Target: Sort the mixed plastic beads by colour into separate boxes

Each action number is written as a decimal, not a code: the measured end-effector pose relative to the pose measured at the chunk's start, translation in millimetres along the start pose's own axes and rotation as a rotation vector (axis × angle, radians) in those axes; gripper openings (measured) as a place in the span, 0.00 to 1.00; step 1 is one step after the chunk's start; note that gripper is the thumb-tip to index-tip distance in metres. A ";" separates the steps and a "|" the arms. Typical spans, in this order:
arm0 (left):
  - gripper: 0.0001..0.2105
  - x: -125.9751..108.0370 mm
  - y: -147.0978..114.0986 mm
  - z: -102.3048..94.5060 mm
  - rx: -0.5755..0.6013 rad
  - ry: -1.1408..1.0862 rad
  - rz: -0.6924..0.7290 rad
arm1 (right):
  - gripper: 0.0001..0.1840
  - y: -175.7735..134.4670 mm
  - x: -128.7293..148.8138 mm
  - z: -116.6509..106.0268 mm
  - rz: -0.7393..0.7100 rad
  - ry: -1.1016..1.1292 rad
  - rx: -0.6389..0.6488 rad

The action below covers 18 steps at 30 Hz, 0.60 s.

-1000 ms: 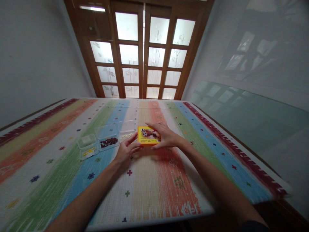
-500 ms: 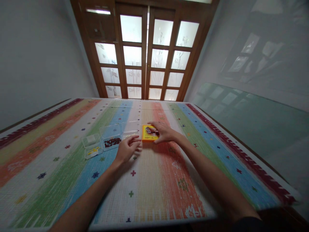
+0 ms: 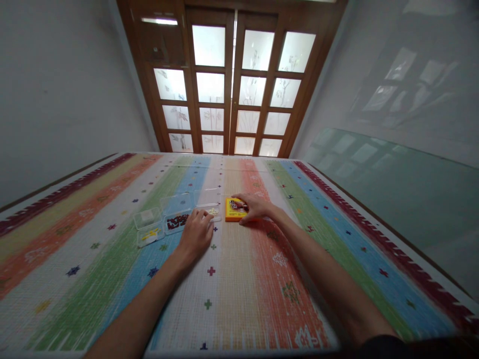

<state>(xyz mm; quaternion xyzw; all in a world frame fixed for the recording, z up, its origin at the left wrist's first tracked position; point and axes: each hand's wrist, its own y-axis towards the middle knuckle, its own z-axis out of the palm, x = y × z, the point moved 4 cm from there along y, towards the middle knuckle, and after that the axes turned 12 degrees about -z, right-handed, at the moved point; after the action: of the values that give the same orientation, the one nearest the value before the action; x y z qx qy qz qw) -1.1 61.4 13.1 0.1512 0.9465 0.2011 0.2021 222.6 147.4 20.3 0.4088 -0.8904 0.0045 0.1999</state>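
A yellow cardboard box (image 3: 234, 212) with dark printing and a picture on top lies flat on the cloth. My right hand (image 3: 254, 207) spans it from the right, thumb at the near edge and fingers at the far edge. My left hand (image 3: 197, 233) is palm down, its fingers bent over a small clear plastic box (image 3: 216, 218) that holds small white pieces. The hand hides the left part of this box, and its fingertips are partly hidden. Beside it, a clear box of dark red pieces (image 3: 176, 222) stands with its lid up.
Farther left is another clear lidded box with yellow pieces (image 3: 151, 234), its lid tipped back. A striped cloth (image 3: 235, 289) covers the table. Glazed wooden doors (image 3: 232, 89) stand behind it, with a greenish glass panel (image 3: 392, 199) along the right.
My left hand has turned palm down and its fingers have come over the clear box of white pieces. My right hand stays around the yellow box. The view has shifted slightly.
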 end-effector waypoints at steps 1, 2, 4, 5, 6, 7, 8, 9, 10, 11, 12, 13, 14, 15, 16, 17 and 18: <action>0.12 1.2 0.5 0.5 0.007 0.012 0.002 | 0.55 0.8 -0.8 0.4 0.003 0.003 0.001; 0.12 2.5 1.0 1.2 0.015 0.021 0.004 | 0.55 1.4 -1.3 0.7 0.001 0.010 -0.002; 0.13 4.9 2.0 2.9 0.032 0.036 -0.001 | 0.55 1.7 -1.2 1.0 -0.013 0.036 -0.010; 0.13 5.9 2.3 3.9 0.041 0.043 -0.004 | 0.54 1.4 -0.8 1.2 -0.020 0.053 -0.013; 0.13 6.7 2.6 4.8 0.048 0.048 -0.007 | 0.54 0.9 -0.3 1.3 -0.025 0.070 -0.016; 0.14 7.4 2.8 5.5 0.051 0.051 -0.010 | 0.54 0.2 0.1 1.4 -0.027 0.085 -0.020; 0.14 7.9 2.9 6.0 0.051 0.050 -0.012 | 0.54 -0.6 0.5 1.3 -0.027 0.099 -0.025; 0.14 8.2 3.0 6.3 0.050 0.044 -0.013 | 0.55 -1.4 0.7 1.0 -0.024 0.110 -0.034; 0.14 8.3 3.2 6.4 0.050 0.035 -0.013 | 0.56 -2.2 0.8 0.4 -0.022 0.121 -0.045; 0.14 8.4 3.3 6.4 0.050 0.024 -0.012 | 0.56 -2.8 0.9 -0.4 -0.021 0.131 -0.056; 0.14 8.4 3.5 6.4 0.051 0.016 -0.010 | 0.56 -3.4 0.8 -1.3 -0.020 0.140 -0.064; 0.14 8.4 3.8 6.3 0.053 0.013 -0.008 | 0.56 -3.8 0.8 -2.2 -0.021 0.148 -0.069; 0.14 8.5 4.1 6.3 0.054 0.017 -0.006 | 0.55 -4.0 0.7 -3.0 -0.020 0.150 -0.067; 0.14 8.7 4.4 6.2 0.055 0.026 -0.005 | 0.54 -4.1 0.5 -3.7 -0.019 0.148 -0.060; 0.14 8.9 4.6 6.2 0.055 0.036 -0.005 | 0.53 -3.9 0.3 -4.3 -0.017 0.142 -0.051; 0.14 9.1 4.9 6.1 0.054 0.044 -0.005 | 0.52 -3.7 0.1 -4.8 -0.014 0.135 -0.043; 0.14 9.4 5.0 6.1 0.052 0.046 -0.005 | 0.52 -3.3 -0.1 -5.2 -0.012 0.129 -0.039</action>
<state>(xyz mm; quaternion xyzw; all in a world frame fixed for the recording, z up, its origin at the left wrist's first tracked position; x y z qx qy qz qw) -5.5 71.2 7.2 0.1494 0.9561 0.1795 0.1768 226.8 146.1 24.5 0.4088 -0.8732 0.0124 0.2649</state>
